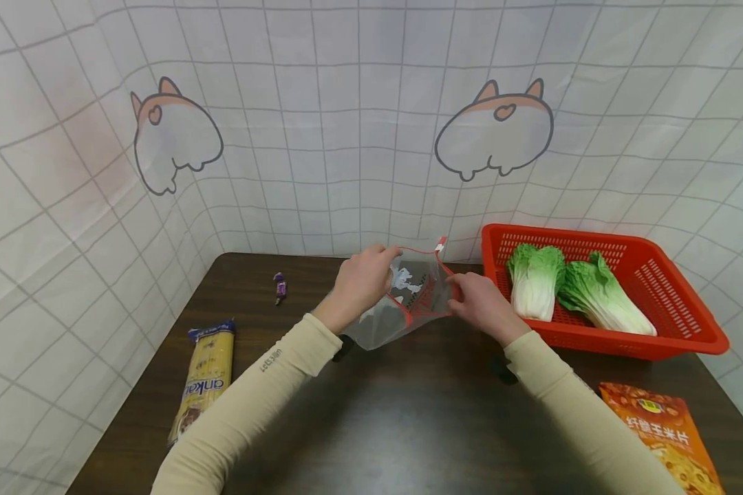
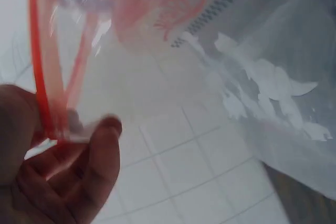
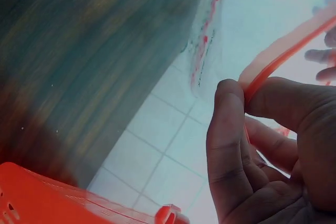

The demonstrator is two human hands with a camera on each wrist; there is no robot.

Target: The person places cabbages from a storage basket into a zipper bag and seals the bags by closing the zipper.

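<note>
Stretches cream sleeves (image 1: 248, 419) forward from the near edge of view, dark lettering on the left one, over a dark brown wooden table (image 1: 378, 419). Holds between both hands, above the far middle of the tabletop, a clear plastic zip bag (image 1: 424, 289) with a red zip rim, a red printed emblem and a dark chequered band. Spreads its mouth apart. Leaves unclear any contact of bag bottom with wood. With left hand (image 1: 360, 280), grips the red rim at the left side of the mouth, thumb and index finger bent about it. With right hand (image 1: 484, 302), pinches the opposite part of the rim between thumb and index finger, other fingers curled.

Has a purple-wrapped candy (image 1: 281, 288) lying to the left of the bag, well apart from it, and nearer, beside the left sleeve, a long yellow spaghetti pack (image 1: 210, 364) with a blue end, print upside down. Has to the right, near the right hand, a red perforated plastic basket (image 1: 700, 342) with two napa cabbages (image 1: 535, 282) lying inside, leafy tops far, white bases near. Shows at lower right, beside the right sleeve, an orange snack pouch (image 1: 665, 430) with upside-down Chinese characters, cut off by the bottom edge of view. Ends at the back in white grid-lined cloth (image 1: 322, 137) with two cartoon corgi rears (image 1: 176, 144).
</note>
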